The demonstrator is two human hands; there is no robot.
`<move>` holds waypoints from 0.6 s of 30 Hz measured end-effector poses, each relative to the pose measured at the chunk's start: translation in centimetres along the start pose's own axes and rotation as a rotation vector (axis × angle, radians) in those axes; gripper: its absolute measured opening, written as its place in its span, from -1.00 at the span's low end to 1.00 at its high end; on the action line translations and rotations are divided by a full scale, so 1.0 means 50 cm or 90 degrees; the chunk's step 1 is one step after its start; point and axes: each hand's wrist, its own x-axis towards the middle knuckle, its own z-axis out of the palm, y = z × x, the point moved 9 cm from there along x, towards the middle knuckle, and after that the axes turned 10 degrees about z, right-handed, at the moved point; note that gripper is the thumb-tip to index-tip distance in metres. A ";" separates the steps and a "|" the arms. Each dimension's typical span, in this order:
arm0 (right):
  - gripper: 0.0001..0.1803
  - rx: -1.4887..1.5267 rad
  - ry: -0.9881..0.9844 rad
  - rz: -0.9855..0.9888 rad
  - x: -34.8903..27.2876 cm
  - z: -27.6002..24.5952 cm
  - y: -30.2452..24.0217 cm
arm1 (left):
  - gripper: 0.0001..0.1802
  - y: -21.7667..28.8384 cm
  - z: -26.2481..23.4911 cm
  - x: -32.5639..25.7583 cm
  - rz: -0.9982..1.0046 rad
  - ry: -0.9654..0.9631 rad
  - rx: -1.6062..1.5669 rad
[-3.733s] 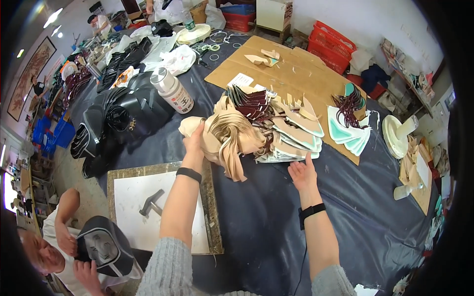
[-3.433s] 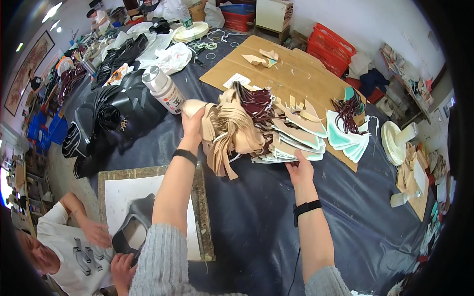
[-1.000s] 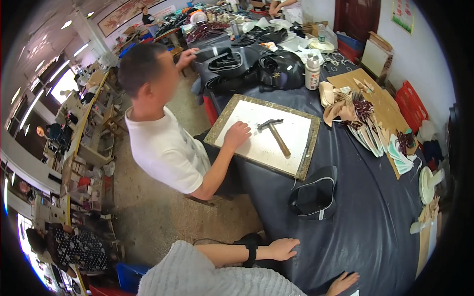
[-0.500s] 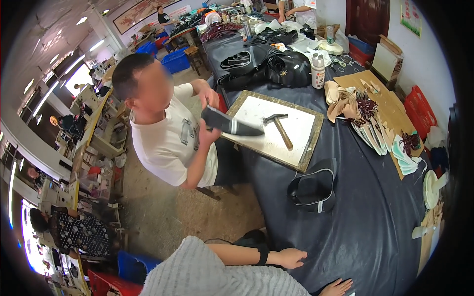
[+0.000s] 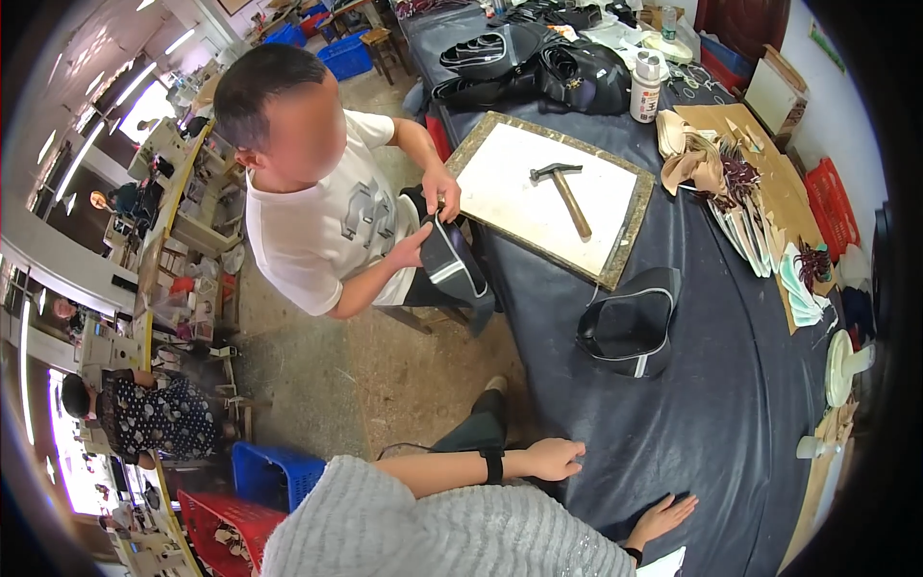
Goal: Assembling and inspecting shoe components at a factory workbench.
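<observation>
Since half a second earlier, the co-worker had lowered the dark white-edged piece from chest height to the counter edge; the wearer's hands had shifted little.

Head view: left hand lay at the near edge of the dark-covered counter, fingers loosely curled, grasping nothing, black band on the wrist. Right hand rested flat on the cloth farther right, fingers spread, released, empty. Nearest thing to both: a black bag part with white piping, lying on the cloth well apart from either hand. Beyond it sat a framed pale slab with a hammer on top. The co-worker in a white shirt held the dark piece in both hands beside the slab's left corner. A white bottle stood beyond the slab; tan and dark cut pieces were piled to its right.
</observation>
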 end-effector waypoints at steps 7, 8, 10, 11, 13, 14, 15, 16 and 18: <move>-0.43 0.051 -0.058 -0.022 -0.056 0.011 -0.356 | -0.62 -0.066 -0.137 -0.052 -0.015 0.044 0.022; -0.42 0.066 -0.052 -0.014 -0.052 0.016 -0.390 | -0.63 -0.074 -0.170 -0.067 -0.028 0.066 0.022; -0.43 0.070 -0.041 -0.017 -0.031 0.036 -0.445 | -0.65 -0.104 -0.218 -0.095 -0.056 0.110 0.009; -0.43 0.084 -0.033 -0.021 -0.018 0.041 -0.470 | -0.65 -0.120 -0.236 -0.110 -0.065 0.120 0.014; -0.43 0.061 -0.048 0.031 0.011 0.059 -0.493 | -0.65 -0.137 -0.264 -0.132 -0.048 0.147 0.028; -0.43 0.045 -0.062 0.086 0.025 0.068 -0.494 | -0.65 -0.131 -0.286 -0.138 -0.051 0.152 0.037; -0.43 0.038 -0.060 0.088 0.040 0.073 -0.510 | -0.65 -0.129 -0.298 -0.136 -0.049 0.148 0.032; -0.44 0.034 -0.074 0.115 0.055 0.080 -0.516 | -0.63 -0.118 -0.312 -0.131 -0.018 0.161 0.060; -0.45 0.027 -0.084 0.142 0.070 0.081 -0.532 | -0.60 -0.101 -0.330 -0.116 0.015 0.175 0.085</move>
